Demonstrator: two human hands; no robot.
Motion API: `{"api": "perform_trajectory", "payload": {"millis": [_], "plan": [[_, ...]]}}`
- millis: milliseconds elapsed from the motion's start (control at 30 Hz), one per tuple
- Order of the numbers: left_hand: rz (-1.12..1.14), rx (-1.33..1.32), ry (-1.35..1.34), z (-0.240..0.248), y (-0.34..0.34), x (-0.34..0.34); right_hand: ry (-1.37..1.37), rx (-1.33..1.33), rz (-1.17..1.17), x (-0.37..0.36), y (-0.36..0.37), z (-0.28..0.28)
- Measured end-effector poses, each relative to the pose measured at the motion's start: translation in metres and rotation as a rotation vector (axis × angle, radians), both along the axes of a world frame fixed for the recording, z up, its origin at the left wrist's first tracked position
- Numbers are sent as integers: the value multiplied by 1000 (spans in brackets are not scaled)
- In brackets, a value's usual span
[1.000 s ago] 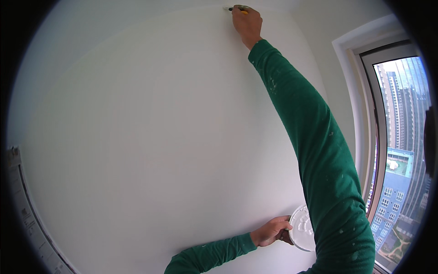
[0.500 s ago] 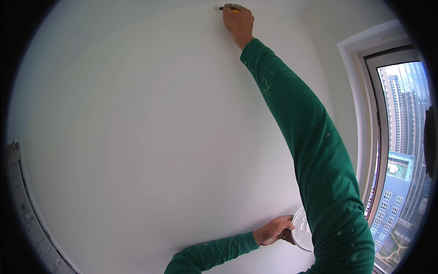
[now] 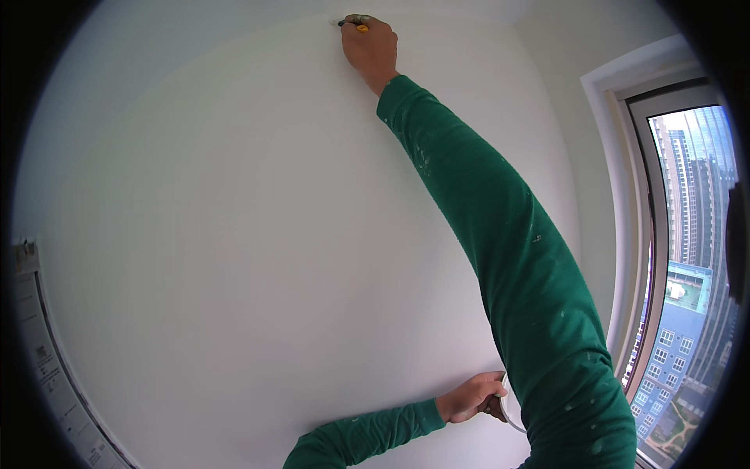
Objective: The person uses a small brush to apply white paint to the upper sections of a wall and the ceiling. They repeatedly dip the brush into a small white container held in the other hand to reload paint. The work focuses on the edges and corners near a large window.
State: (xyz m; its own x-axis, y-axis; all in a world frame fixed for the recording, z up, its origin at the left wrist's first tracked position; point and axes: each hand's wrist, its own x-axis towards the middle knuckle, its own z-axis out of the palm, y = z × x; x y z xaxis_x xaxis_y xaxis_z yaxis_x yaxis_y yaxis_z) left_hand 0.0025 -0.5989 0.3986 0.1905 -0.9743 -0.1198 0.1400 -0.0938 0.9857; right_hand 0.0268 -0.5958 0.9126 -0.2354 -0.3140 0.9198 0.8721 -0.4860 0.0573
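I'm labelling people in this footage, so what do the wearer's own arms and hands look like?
Both arms are in long green sleeves. The right sleeve carries scattered pale specks; the left sleeve looks cleaner. The right hand and left hand wear no gloves.

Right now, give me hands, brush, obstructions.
Right hand on yellow-handled brush, high on wall. Left hand on white tub or lid. Right sleeve mostly hides it.

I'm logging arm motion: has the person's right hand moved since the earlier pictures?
Yes. The right hand has moved left along the top of the wall, farther from the window frame.
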Motion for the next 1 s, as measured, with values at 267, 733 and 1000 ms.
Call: {"api": "perform_trajectory", "payload": {"millis": [267,733,1000], "plan": [[-62,-41,-49,-11,-5,11,-69,126,-81,4,-28,-1],[49,59,3,-1,-4,0,-121,97,-166,4,-13,-4],[-78,-11,-32,-11,-4,10,-123,144,-364,-16,-88,8]]}}
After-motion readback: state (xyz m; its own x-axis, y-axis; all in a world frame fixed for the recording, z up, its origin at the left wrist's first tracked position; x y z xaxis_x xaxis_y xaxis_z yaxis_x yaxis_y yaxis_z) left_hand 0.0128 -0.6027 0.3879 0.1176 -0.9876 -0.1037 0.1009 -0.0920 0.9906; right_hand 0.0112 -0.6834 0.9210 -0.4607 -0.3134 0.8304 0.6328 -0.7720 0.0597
